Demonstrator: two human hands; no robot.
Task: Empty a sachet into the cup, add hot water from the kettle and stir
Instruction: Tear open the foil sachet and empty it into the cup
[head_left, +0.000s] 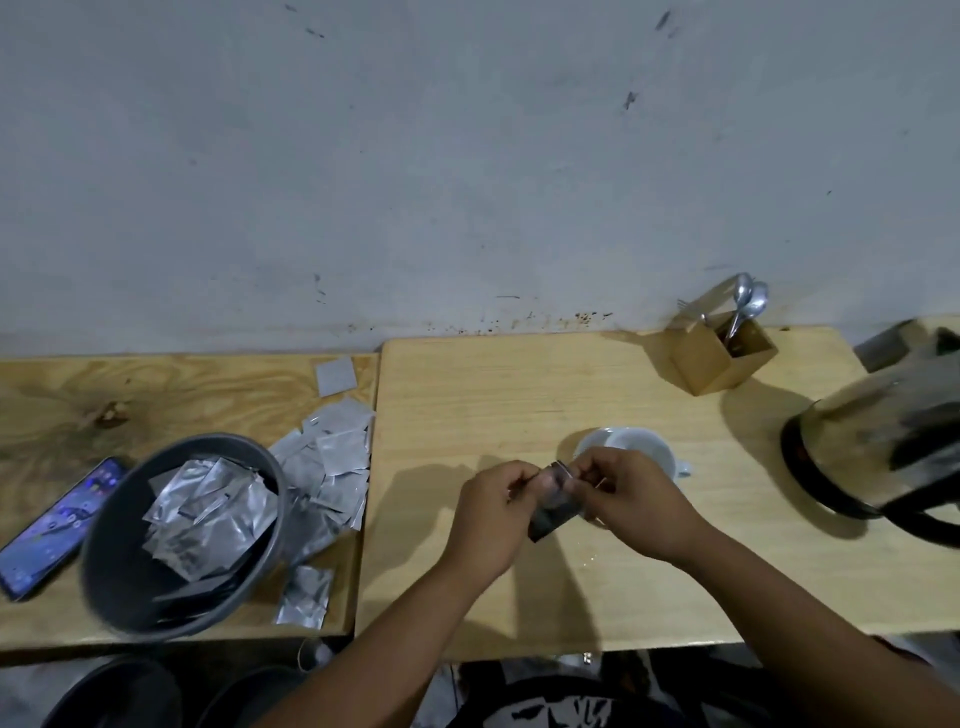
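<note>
A small silver sachet (555, 501) hangs between both hands just in front of the white cup (631, 444). My left hand (491, 512) pinches its top left corner and my right hand (631, 496) pinches the top right corner. The cup stands on the light wooden table (519, 395), partly hidden behind my right hand. The kettle (883, 441), steel with a black base and handle, sits at the table's right edge, blurred. Two spoons (748, 306) stand in a wooden holder (722, 356) at the back right.
On the left table (78, 389) a grey bin (182, 535) holds several torn sachets. A heap of silver sachets (332, 462) lies beside it, and a phone (57, 525) with a lit screen rests at the far left. A grey wall rises behind both tables.
</note>
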